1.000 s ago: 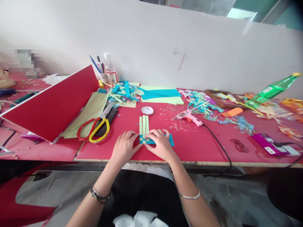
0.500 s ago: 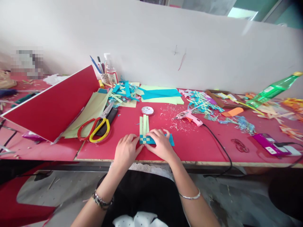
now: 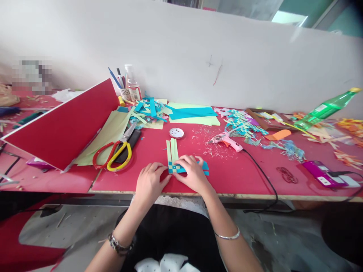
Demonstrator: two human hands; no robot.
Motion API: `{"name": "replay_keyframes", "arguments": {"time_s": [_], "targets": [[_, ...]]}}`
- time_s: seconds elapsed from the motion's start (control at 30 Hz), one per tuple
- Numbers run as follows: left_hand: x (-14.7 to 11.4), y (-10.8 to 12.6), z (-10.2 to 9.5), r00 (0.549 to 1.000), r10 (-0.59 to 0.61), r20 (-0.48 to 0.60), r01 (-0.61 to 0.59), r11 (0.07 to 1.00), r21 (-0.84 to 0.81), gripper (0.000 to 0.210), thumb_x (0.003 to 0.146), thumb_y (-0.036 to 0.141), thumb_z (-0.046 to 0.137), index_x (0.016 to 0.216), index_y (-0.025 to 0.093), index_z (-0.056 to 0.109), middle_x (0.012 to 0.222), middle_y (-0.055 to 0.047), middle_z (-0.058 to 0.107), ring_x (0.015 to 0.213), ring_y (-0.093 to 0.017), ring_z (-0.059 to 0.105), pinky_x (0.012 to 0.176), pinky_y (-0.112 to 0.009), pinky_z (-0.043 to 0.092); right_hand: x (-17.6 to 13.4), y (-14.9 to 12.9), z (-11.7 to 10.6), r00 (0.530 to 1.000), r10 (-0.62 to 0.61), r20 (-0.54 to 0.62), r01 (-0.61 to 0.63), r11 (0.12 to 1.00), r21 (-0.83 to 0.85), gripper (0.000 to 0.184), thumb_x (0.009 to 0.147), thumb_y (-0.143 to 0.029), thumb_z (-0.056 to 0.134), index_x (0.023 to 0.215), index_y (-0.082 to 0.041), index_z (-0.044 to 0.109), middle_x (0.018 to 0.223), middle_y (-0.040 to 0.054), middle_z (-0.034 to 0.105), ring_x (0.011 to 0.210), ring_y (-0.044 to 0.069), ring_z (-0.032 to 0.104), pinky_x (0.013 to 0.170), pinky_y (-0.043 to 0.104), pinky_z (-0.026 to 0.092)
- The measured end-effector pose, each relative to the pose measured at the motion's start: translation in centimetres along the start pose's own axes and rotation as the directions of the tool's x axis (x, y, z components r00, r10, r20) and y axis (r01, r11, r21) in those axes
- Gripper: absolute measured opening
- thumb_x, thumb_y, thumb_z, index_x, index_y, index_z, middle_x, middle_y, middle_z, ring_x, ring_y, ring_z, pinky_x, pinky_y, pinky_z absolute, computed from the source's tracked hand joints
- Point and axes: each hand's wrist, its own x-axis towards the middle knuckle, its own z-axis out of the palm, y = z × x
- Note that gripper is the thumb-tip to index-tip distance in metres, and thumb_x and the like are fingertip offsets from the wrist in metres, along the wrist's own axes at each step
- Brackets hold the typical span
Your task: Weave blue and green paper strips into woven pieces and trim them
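Observation:
A small weave of paper strips (image 3: 172,167) lies flat near the table's front edge. Pale green strips (image 3: 172,149) run away from me, and blue strips (image 3: 206,169) stretch to the right, crossing them in a checkered corner. My left hand (image 3: 151,179) pinches the weave's left edge with thumb and fingertips. From the right, my right hand (image 3: 190,172) covers much of the blue strips, its thumb and fingers closed on the weave. Just beyond the strips sits a small round white lid (image 3: 176,132).
Red-and-yellow scissors (image 3: 119,150) lie to the left by a leaning red board (image 3: 68,124). A pink glue gun (image 3: 227,140) with a black cord is on the right, near a purple power strip (image 3: 323,173). Cut paper scraps (image 3: 146,109) and a green bottle (image 3: 326,108) are behind.
The pale green strips now lean slightly left at their far ends, and the checkered corner shows a little differently. Both hands stay in nearly the same place.

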Motion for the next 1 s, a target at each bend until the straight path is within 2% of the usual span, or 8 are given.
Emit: {"name": "replay_keyframes", "arguments": {"time_s": [0.2, 0.33, 0.57, 0.73, 1.0], "targets": [[0.1, -0.5, 0.1, 1.000, 0.015, 0.004, -0.015, 0.997, -0.078, 0.022, 0.079, 0.030, 0.051, 0.095, 0.019, 0.060, 0.093, -0.006, 0.059, 0.084, -0.019, 0.055, 0.074, -0.031, 0.045, 0.0, -0.1, -0.1, 1.000, -0.003, 0.013, 0.004, 1.000, -0.030, 0.020, 0.078, -0.038, 0.051, 0.094, -0.027, 0.056, 0.099, 0.0015, 0.055, 0.094, 0.018, 0.048, 0.090, 0.041, 0.020], [0.7, -0.8, -0.1, 0.998, 0.041, 0.045, -0.036, 0.995, -0.096, 0.026, 0.078, 0.029, 0.052, 0.102, 0.020, 0.056, 0.095, -0.006, 0.059, 0.088, -0.019, 0.055, 0.075, -0.030, 0.044, 0.0, 0.0, -0.1, 1.000, -0.004, 0.014, 0.004, 0.999, -0.035, 0.022, 0.078, -0.041, 0.052, 0.095, -0.029, 0.057, 0.100, 0.0007, 0.054, 0.095, 0.018, 0.048, 0.090, 0.040, 0.020], [1.7, -1.4, -0.4, 0.981, 0.171, 0.088, -0.169, 0.985, -0.025, 0.024, 0.079, 0.034, 0.052, 0.099, 0.021, 0.056, 0.093, -0.004, 0.060, 0.087, -0.019, 0.056, 0.075, -0.032, 0.042, 0.0, 0.2, 0.0, 1.000, -0.011, 0.013, 0.011, 0.999, -0.041, 0.020, 0.080, -0.041, 0.050, 0.094, -0.030, 0.059, 0.100, 0.0013, 0.055, 0.094, 0.018, 0.049, 0.089, 0.040, 0.021], [1.8, -1.6, -0.3, 0.971, 0.218, 0.096, -0.216, 0.976, -0.035, 0.019, 0.082, 0.029, 0.048, 0.095, 0.020, 0.058, 0.091, -0.004, 0.058, 0.085, -0.017, 0.055, 0.074, -0.029, 0.042, 0.0, 0.2, 0.0, 1.000, -0.003, 0.006, 0.003, 1.000, -0.009, 0.019, 0.079, -0.039, 0.052, 0.094, -0.030, 0.059, 0.099, 0.0002, 0.055, 0.094, 0.018, 0.048, 0.089, 0.041, 0.020], [2.1, -1.8, -0.3, 0.939, 0.319, 0.128, -0.319, 0.947, -0.020, 0.023, 0.086, 0.028, 0.040, 0.091, 0.019, 0.060, 0.086, -0.004, 0.060, 0.082, -0.016, 0.056, 0.073, -0.028, 0.042, 0.0, 0.1, -0.1, 1.000, 0.001, 0.012, 0.000, 0.999, -0.032, 0.020, 0.079, -0.037, 0.051, 0.096, -0.030, 0.059, 0.099, 0.0007, 0.055, 0.094, 0.018, 0.048, 0.090, 0.041, 0.019]]}}
